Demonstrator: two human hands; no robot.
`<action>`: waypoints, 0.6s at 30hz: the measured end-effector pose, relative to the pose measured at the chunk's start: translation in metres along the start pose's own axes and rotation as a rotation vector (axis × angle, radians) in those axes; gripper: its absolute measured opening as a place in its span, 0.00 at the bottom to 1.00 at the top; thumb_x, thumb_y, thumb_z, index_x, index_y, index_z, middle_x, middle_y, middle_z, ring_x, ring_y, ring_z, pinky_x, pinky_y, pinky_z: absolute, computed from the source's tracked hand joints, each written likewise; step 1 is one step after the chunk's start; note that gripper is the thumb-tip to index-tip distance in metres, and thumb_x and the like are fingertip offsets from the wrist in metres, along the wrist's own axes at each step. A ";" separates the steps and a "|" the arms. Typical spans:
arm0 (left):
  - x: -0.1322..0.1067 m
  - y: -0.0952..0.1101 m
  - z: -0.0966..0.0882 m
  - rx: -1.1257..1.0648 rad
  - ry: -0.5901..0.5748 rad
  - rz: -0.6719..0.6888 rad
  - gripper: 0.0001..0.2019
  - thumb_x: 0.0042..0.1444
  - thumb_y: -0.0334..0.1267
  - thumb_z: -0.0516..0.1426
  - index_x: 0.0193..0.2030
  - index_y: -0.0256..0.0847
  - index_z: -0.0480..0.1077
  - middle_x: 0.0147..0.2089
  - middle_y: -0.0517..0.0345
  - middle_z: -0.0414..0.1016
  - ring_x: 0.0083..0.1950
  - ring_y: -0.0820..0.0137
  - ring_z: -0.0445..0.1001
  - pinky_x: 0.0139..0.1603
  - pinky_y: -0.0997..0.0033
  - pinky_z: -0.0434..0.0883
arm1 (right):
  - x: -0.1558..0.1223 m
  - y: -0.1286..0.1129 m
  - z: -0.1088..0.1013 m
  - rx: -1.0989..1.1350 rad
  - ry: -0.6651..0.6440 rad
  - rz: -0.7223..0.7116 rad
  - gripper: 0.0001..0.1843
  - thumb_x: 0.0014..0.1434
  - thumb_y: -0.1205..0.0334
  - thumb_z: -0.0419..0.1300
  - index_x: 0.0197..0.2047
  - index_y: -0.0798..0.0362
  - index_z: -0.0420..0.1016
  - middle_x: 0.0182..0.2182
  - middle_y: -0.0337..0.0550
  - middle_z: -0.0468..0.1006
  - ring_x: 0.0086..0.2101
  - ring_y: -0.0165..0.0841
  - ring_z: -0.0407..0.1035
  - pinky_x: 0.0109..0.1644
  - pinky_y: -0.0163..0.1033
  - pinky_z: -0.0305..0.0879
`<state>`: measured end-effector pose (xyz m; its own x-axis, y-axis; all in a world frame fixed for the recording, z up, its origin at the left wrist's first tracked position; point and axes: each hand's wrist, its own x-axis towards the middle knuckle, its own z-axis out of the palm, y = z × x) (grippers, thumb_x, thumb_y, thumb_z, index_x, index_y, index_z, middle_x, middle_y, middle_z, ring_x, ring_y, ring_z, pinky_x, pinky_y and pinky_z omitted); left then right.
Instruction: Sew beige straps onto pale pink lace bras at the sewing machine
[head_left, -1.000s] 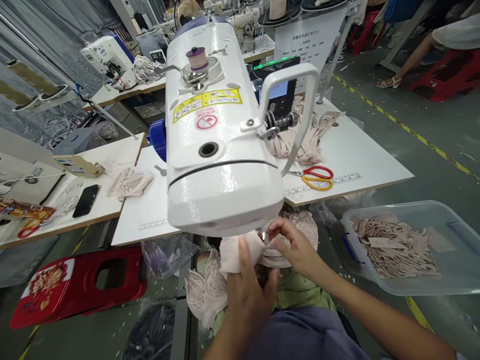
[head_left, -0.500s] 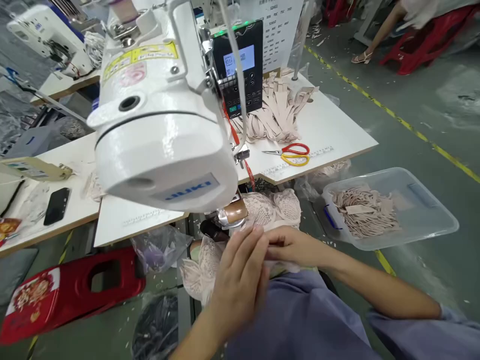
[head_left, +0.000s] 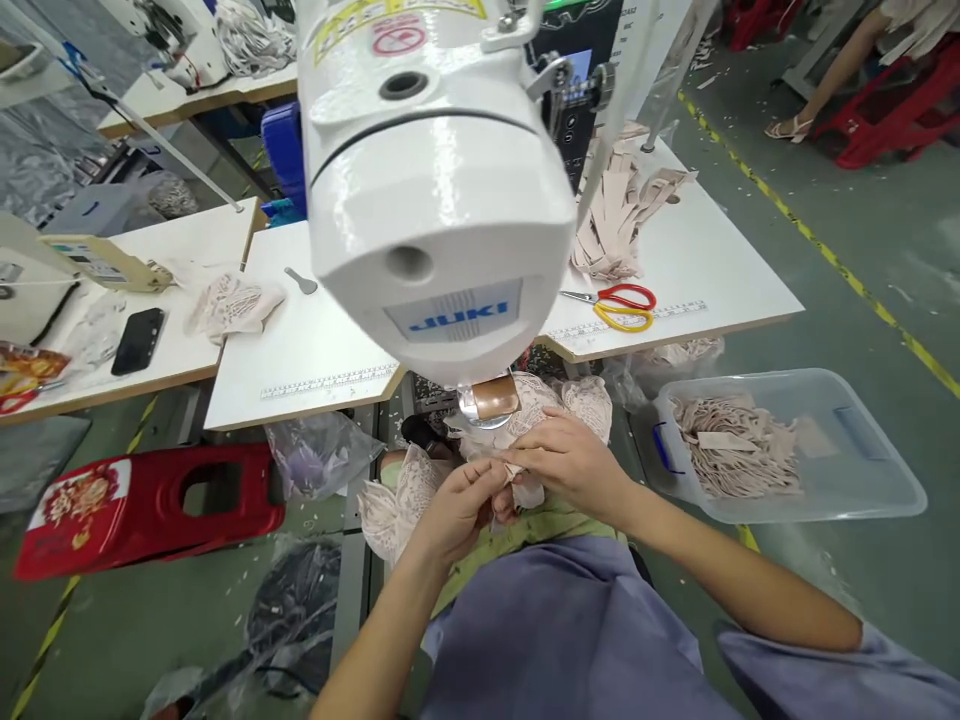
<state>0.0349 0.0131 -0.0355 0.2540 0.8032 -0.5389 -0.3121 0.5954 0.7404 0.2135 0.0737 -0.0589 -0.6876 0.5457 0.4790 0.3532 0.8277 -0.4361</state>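
Observation:
In the head view my left hand (head_left: 463, 508) and my right hand (head_left: 576, 464) meet in front of the JUKI sewing machine (head_left: 450, 230). Both pinch a pale pink lace bra (head_left: 531, 490) by a small fold of its fabric. Some of its cloth hangs below my fingers, and the fingertips partly cover the fold. Pale lace cups (head_left: 589, 405) lie beyond my right hand, under the machine's end. More lace cups (head_left: 397, 500) drape to the left of my left hand. I cannot tell whether all these cups belong to one piece.
Red-and-yellow scissors (head_left: 624, 305) lie on the white table (head_left: 735, 275) beside pale fabric strips (head_left: 611, 235). A clear plastic bin (head_left: 847, 450) with more strips stands at right. A red stool (head_left: 157, 500) and a bagged bundle (head_left: 322, 455) are at left. A black phone (head_left: 139, 340) rests on the left table.
My left hand has turned from lying flat over the cloth to pinching it. My right hand has shifted slightly up, its fingers now at the fold. The camera view has shifted too.

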 end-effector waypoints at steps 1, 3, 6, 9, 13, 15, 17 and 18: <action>-0.001 0.001 -0.001 0.056 0.013 0.031 0.23 0.48 0.59 0.64 0.24 0.40 0.64 0.19 0.67 0.58 0.21 0.77 0.58 0.27 0.74 0.63 | -0.001 -0.002 -0.001 0.016 0.043 0.048 0.16 0.66 0.67 0.52 0.52 0.44 0.75 0.42 0.43 0.80 0.44 0.35 0.72 0.59 0.51 0.62; -0.003 0.002 -0.002 0.193 0.050 0.108 0.24 0.52 0.59 0.60 0.23 0.39 0.65 0.21 0.64 0.61 0.23 0.77 0.58 0.25 0.76 0.60 | -0.002 -0.007 -0.002 0.049 0.155 0.137 0.18 0.63 0.67 0.54 0.54 0.45 0.73 0.44 0.47 0.77 0.47 0.38 0.71 0.56 0.51 0.65; -0.008 0.005 -0.002 0.328 0.121 0.183 0.23 0.56 0.59 0.56 0.26 0.38 0.68 0.24 0.63 0.61 0.25 0.76 0.58 0.25 0.76 0.59 | -0.001 -0.015 -0.001 0.073 0.198 0.218 0.12 0.62 0.61 0.58 0.49 0.49 0.73 0.39 0.47 0.77 0.41 0.39 0.71 0.45 0.45 0.69; -0.011 0.007 0.000 0.370 0.171 0.200 0.22 0.56 0.58 0.56 0.27 0.39 0.68 0.25 0.63 0.59 0.25 0.76 0.56 0.23 0.77 0.60 | 0.003 -0.018 0.003 0.091 0.127 0.264 0.10 0.65 0.55 0.59 0.43 0.52 0.75 0.35 0.47 0.78 0.36 0.36 0.72 0.38 0.40 0.69; -0.007 0.007 0.002 0.422 0.206 0.216 0.22 0.57 0.57 0.54 0.25 0.39 0.68 0.24 0.62 0.62 0.25 0.74 0.60 0.23 0.77 0.62 | 0.002 -0.024 0.011 0.086 0.128 0.255 0.09 0.68 0.59 0.55 0.40 0.50 0.77 0.33 0.44 0.80 0.35 0.33 0.74 0.38 0.38 0.69; -0.001 0.005 0.000 0.467 0.245 0.211 0.23 0.56 0.58 0.54 0.24 0.39 0.68 0.22 0.62 0.63 0.24 0.74 0.61 0.23 0.76 0.63 | -0.002 -0.024 0.014 0.074 0.115 0.199 0.12 0.68 0.61 0.54 0.37 0.49 0.78 0.32 0.43 0.81 0.34 0.32 0.74 0.39 0.38 0.70; 0.006 0.003 -0.005 0.547 0.296 0.225 0.25 0.54 0.60 0.56 0.22 0.39 0.67 0.20 0.63 0.63 0.23 0.73 0.62 0.23 0.76 0.64 | -0.005 -0.013 0.016 0.084 0.037 0.126 0.13 0.68 0.60 0.54 0.35 0.49 0.78 0.32 0.42 0.82 0.34 0.32 0.75 0.39 0.37 0.70; 0.008 0.002 -0.008 0.593 0.309 0.237 0.26 0.52 0.62 0.57 0.21 0.39 0.67 0.19 0.63 0.63 0.23 0.73 0.62 0.24 0.75 0.64 | -0.005 -0.001 0.014 0.080 -0.013 0.132 0.13 0.67 0.59 0.54 0.35 0.48 0.79 0.32 0.42 0.82 0.35 0.31 0.75 0.40 0.37 0.71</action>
<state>0.0286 0.0203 -0.0419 -0.0580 0.9310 -0.3604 0.2465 0.3632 0.8985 0.2080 0.0687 -0.0715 -0.6468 0.6472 0.4034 0.3900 0.7353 -0.5543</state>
